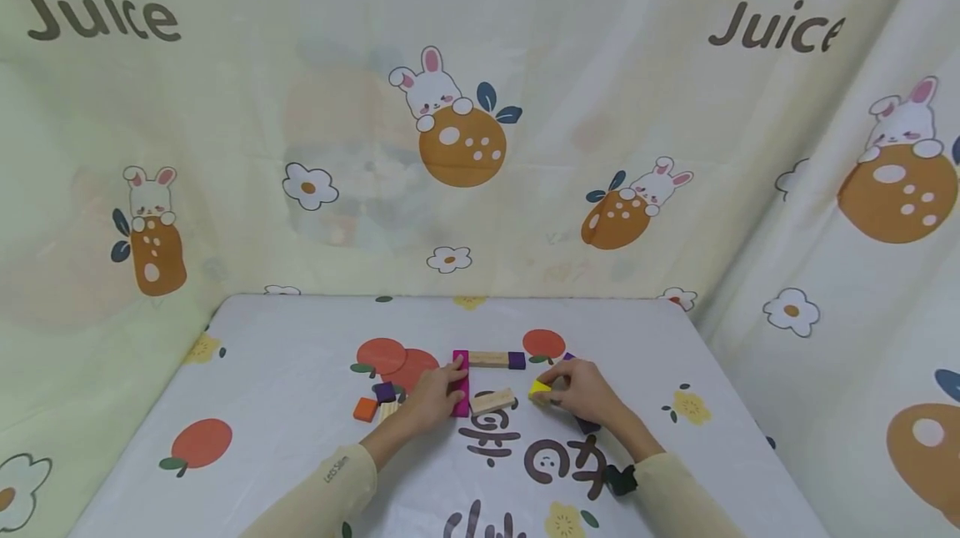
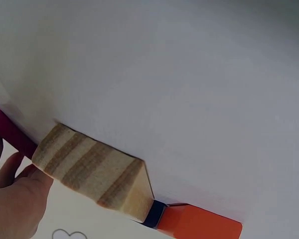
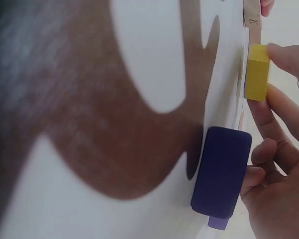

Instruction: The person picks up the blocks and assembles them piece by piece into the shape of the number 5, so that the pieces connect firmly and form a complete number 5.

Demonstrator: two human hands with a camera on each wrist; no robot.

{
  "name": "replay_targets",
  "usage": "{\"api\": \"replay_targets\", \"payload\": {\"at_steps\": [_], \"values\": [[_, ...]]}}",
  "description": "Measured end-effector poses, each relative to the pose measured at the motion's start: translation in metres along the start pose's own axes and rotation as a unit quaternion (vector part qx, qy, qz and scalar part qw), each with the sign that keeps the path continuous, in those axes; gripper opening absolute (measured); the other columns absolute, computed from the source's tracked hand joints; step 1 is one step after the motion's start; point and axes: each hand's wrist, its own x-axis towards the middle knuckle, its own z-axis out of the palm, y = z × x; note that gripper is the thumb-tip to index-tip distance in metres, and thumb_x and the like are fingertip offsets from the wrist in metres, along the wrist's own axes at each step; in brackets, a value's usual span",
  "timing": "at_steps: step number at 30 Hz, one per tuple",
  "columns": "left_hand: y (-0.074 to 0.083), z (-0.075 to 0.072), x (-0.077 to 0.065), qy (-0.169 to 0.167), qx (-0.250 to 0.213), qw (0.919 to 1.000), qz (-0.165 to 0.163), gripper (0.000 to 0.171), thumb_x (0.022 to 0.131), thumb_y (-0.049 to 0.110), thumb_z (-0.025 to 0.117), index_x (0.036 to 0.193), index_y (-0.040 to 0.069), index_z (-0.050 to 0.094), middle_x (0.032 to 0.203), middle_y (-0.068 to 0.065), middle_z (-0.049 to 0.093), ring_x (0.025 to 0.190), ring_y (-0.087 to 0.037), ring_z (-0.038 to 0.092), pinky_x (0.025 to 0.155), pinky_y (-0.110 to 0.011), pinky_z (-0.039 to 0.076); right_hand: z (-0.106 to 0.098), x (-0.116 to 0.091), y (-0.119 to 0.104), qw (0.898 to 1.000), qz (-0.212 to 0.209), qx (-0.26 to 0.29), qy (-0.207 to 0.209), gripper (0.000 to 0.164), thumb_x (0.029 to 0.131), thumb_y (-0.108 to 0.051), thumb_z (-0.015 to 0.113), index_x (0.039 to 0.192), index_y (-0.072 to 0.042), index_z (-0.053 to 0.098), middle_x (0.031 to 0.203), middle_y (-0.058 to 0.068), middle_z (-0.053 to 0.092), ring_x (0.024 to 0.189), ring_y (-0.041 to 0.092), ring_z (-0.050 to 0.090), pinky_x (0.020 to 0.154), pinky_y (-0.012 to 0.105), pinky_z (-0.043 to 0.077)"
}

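Observation:
In the head view, my right hand (image 1: 583, 390) pinches a small yellow block (image 1: 539, 389) between thumb and fingers. In the right wrist view, a dark purple block (image 3: 222, 172) stands close by the curled lower fingers of that hand. My left hand (image 1: 433, 396) rests its fingertips and thumb against a long magenta block (image 1: 461, 384). A plain wooden block (image 1: 492, 401) lies between the hands. Behind it, another wooden block (image 1: 488, 359) runs from the magenta block to a small purple block (image 1: 517, 360).
Left of my left hand are an orange block (image 1: 365, 409), a dark blue block (image 1: 385, 392) and a striped wooden block (image 2: 92, 167). A black object (image 1: 620, 480) lies by the right sleeve. A printed cloth (image 1: 300, 480) covers the table; a curtain (image 1: 360, 12) hangs behind.

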Motion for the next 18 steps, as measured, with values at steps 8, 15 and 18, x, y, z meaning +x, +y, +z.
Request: {"api": "replay_targets", "payload": {"at_steps": [8, 15, 18], "values": [[0.000, -0.001, 0.000, -0.001, 0.001, 1.0000, -0.006, 0.044, 0.102, 0.006, 0.067, 0.145, -0.002, 0.061, 0.164, -0.018, 0.047, 0.153, -0.046, 0.043, 0.118, -0.058, 0.045, 0.001, 0.000, -0.002, 1.000, 0.004, -0.013, -0.021, 0.023, 0.080, -0.026, 0.094, 0.101, -0.022, 0.085, 0.090, -0.010, 0.075, 0.082, 0.013, 0.051, 0.069, 0.025, 0.041], [0.001, -0.001, 0.000, 0.002, 0.001, 1.0000, -0.002, 0.043, 0.102, 0.006, 0.067, 0.144, -0.004, 0.061, 0.164, -0.019, 0.048, 0.152, -0.047, 0.044, 0.118, -0.059, 0.044, -0.007, -0.001, -0.004, 0.999, -0.021, -0.024, -0.023, 0.029, 0.079, -0.033, 0.095, 0.103, -0.021, 0.084, 0.094, -0.010, 0.077, 0.084, 0.013, 0.053, 0.074, 0.028, 0.043], [0.000, -0.001, 0.000, 0.002, 0.001, 1.0000, 0.002, 0.043, 0.102, 0.005, 0.067, 0.143, -0.005, 0.061, 0.164, -0.020, 0.047, 0.152, -0.047, 0.044, 0.119, -0.059, 0.044, -0.011, -0.001, -0.005, 0.999, -0.018, -0.023, -0.026, 0.031, 0.078, -0.034, 0.095, 0.104, -0.021, 0.084, 0.096, -0.009, 0.077, 0.084, 0.014, 0.052, 0.074, 0.028, 0.042]]}}
